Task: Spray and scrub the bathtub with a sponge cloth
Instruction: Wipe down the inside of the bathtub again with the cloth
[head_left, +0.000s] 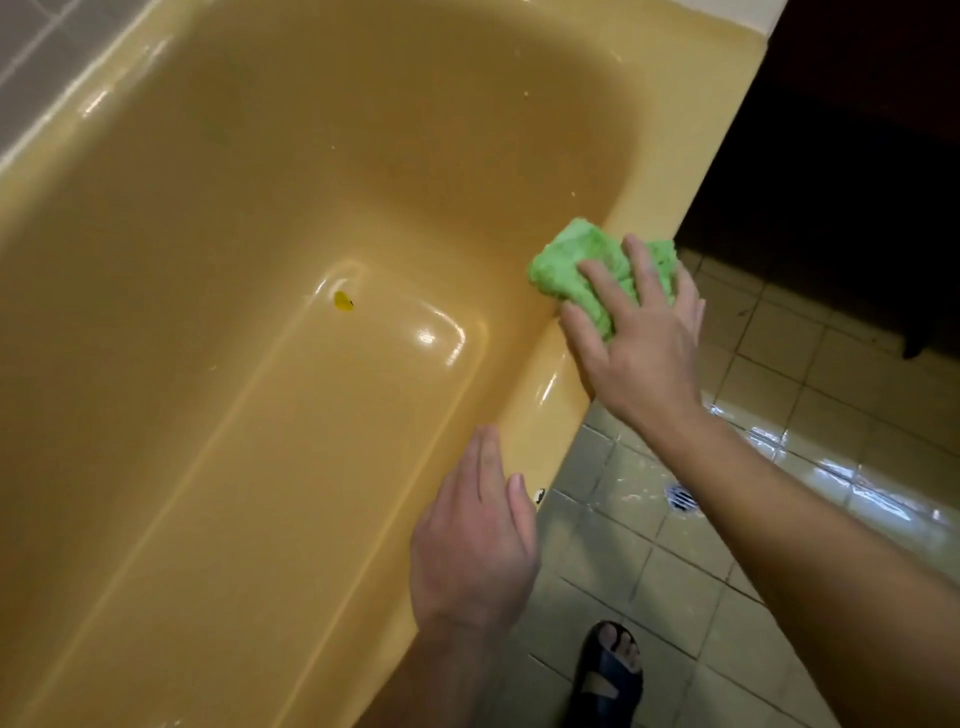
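On the bathtub's (691, 130) near rim, our right hand (636, 338) presses the bunched sponge cloth (582, 262) under splayed fingers; the rim runs back toward our left hand (475, 540), flat and empty.

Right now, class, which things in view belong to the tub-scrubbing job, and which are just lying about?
Belongs to the job: green sponge cloth; right hand pressing it against the rim; yellow bathtub; left hand by the near rim.

Just lying about: small yellow bit on the tub floor; floor drain; tiled floor; sandalled foot.
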